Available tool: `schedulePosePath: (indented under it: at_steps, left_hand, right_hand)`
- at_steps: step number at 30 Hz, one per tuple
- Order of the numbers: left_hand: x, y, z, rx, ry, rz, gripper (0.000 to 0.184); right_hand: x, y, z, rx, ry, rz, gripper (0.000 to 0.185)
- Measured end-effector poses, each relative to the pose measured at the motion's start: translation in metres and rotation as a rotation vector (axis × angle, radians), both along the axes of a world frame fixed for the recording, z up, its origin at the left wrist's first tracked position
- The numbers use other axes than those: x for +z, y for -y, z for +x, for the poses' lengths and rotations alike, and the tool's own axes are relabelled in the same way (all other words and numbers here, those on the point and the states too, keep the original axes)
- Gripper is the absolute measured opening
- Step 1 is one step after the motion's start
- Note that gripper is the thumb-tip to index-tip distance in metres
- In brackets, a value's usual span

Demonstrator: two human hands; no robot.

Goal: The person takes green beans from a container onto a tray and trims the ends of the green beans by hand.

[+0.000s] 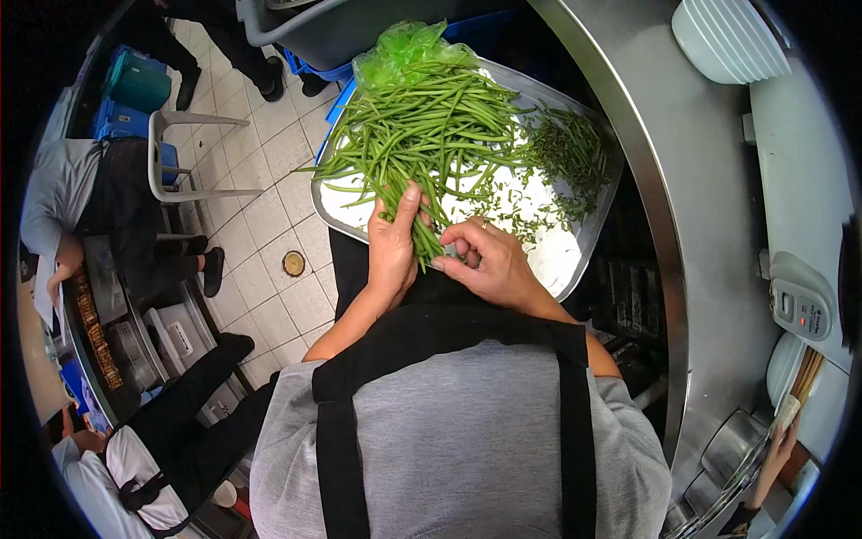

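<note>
A bunch of green beans is held in my left hand [392, 242], its fingers wrapped round the stems with the thumb on top. My right hand [492, 262] is at the lower ends of that bunch, thumb and fingertips bent close together; whether a bean end is between them is too small to tell. Both hands are over the near edge of a metal tray [588, 247]. A large pile of long green beans [440, 112] covers its left and middle. Cut bits [503, 202] are scattered to the right, beside a darker heap of thin trimmings [570, 153]. A green plastic bag [404, 56] lies at the far end.
A curved steel counter [718, 207] runs along the right, with stacked white bowls [732, 40], a white appliance [802, 310] and metal pots [736, 445]. A grey bin [332, 36] stands beyond the tray. On the left are a white chair [157, 153] and several people.
</note>
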State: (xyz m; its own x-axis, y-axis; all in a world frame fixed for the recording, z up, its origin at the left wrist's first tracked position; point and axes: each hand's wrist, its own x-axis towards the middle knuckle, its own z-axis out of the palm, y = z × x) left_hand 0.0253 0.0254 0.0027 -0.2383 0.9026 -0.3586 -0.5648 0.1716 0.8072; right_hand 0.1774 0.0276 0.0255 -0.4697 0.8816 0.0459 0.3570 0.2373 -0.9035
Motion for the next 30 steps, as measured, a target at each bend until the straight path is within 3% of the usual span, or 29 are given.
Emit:
schedulePosePath:
  at_steps: [8, 14, 20, 26, 30]
  left_hand:
    - [0.000, 0.001, -0.002, -0.003, 0.027, -0.001, 0.018]
    - [0.001, 0.002, 0.002, -0.047, 0.002, 0.012, 0.018]
    - [0.001, 0.001, 0.000, -0.026, 0.007, -0.008, 0.019]
    - [0.003, 0.001, 0.001, -0.037, 0.017, -0.023, 0.017]
    - [0.001, 0.000, -0.001, -0.026, 0.050, -0.016, 0.016]
  right_hand:
    - [-0.004, 0.000, 0.000, -0.026, -0.045, -0.008, 0.011]
    - [-0.011, -0.002, -0.003, 0.022, -0.003, 0.193, 0.012]
    - [-0.002, 0.000, -0.001, 0.005, 0.054, 0.041, 0.012]
    - [-0.014, -0.001, 0.001, 0.049, 0.113, 0.191, 0.010]
    - [-0.013, 0.000, 0.001, 0.012, 0.003, 0.009, 0.009]
